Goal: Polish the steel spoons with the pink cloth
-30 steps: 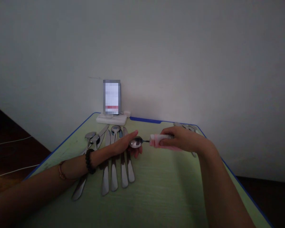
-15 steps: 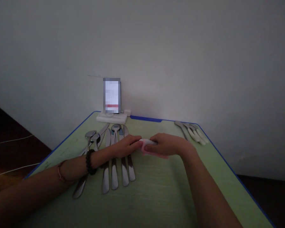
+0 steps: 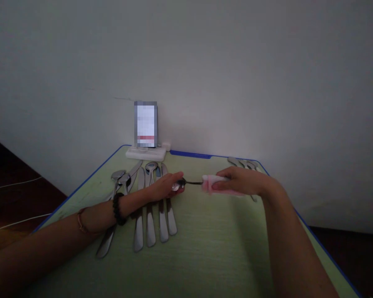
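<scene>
My left hand (image 3: 164, 187) is closed around the bowl end of a metal spoon (image 3: 178, 185) held above the table. The spoon's thin neck runs level to the right into a pink and white cloth (image 3: 208, 184). My right hand (image 3: 239, 182) grips that cloth, which hides the rest of the handle. Under and beside my left hand lie several table knives (image 3: 139, 236). Among them is another spoon (image 3: 151, 166), and two more spoons (image 3: 124, 179) lie to the left.
At the back of the green table (image 3: 205, 248) a phone (image 3: 146, 124) stands on a white base (image 3: 146, 154) against the wall. More cutlery (image 3: 234, 161) lies at the back right corner, partly behind my right hand.
My right hand has slid to the right with the cloth, away from my left hand. The spoon's bowl and neck now show between the hands.
</scene>
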{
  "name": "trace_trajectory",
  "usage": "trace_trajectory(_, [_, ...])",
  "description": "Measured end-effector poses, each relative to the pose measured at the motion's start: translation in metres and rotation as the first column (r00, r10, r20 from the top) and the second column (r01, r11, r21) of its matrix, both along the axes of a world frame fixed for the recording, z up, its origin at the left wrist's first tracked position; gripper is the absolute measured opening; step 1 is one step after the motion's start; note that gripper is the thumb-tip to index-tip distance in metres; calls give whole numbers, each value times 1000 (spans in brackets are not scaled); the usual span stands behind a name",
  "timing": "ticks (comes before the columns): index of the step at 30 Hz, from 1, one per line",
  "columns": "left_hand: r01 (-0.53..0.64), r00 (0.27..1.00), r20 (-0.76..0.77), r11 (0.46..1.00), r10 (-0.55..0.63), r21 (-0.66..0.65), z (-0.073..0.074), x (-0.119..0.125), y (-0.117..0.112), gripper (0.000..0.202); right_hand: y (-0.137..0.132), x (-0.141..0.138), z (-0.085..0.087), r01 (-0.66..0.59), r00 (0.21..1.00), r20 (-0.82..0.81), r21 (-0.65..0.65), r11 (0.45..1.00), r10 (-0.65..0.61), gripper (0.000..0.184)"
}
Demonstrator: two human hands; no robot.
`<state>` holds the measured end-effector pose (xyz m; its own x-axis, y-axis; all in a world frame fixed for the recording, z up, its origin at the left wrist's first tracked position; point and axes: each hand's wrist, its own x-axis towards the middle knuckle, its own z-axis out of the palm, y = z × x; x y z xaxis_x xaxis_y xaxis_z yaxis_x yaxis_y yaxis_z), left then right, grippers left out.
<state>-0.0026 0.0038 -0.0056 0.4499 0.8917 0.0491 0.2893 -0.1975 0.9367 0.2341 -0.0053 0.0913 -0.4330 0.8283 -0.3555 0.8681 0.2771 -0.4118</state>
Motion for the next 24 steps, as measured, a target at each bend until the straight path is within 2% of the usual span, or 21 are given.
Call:
trace_trajectory(3, [142,988,81,972,-129,-186,-4,-1,3,55,-3,11,4,45,996,-73,30,999,-43,43])
trace_trajectory(6, [159,980,156,957,-123,-244,-7,-2,5,55,-5,15,6,72,994,-88,53,996,-67,46])
trace_trajectory(10, [161,981,147,955,-126,-250,-8,-3,5,56,-5,11,8,69,997,-44,72,995,-66,45])
trace_trajectory(19, [152,987,79,967,-138,-204,-9,-4,7,56,-3,-17,6,-56,992,119,113,992,43,34])
trace_trajectory(22, [140,990,29,978,-137,-155,-9,-4,6,56,-4,-31,0,-100,988,130,100,990,87,31])
trace_trajectory(24, [122,992,-17,990,-124,-76,-8,-5,6,47,-4,-42,-3,-137,984,125,86,987,126,30])
